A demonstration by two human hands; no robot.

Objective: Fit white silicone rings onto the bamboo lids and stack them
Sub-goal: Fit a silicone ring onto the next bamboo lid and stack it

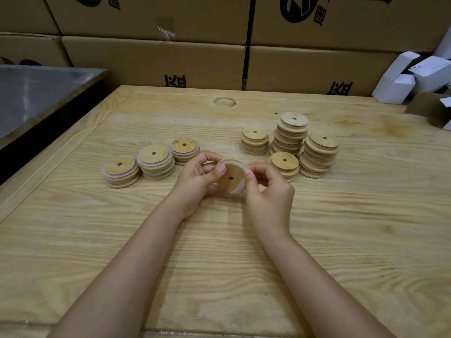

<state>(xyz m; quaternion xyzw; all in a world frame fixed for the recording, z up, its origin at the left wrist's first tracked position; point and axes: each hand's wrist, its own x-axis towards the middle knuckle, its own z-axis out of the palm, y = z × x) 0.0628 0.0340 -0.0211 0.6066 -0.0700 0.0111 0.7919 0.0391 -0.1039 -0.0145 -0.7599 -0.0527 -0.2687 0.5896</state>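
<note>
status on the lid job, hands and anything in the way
Both pinching: left hand, right hand on one bamboo lid. Its white ring shows along the rim, seating unclear. Three ringed stacks left, bare stacks right, none in the way.

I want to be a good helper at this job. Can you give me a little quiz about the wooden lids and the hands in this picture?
1. True or false: the bamboo lid with the white ring lies flat on the table, untouched.
2. How many right stacks of lids stand past the right hand?
3. Which stacks show white rings between their lids? A: the left stacks. B: the right stacks. C: none of them.

Key
1. False: the left hand and the right hand both hold it, tilted, above the table.
2. Four.
3. A.
</note>
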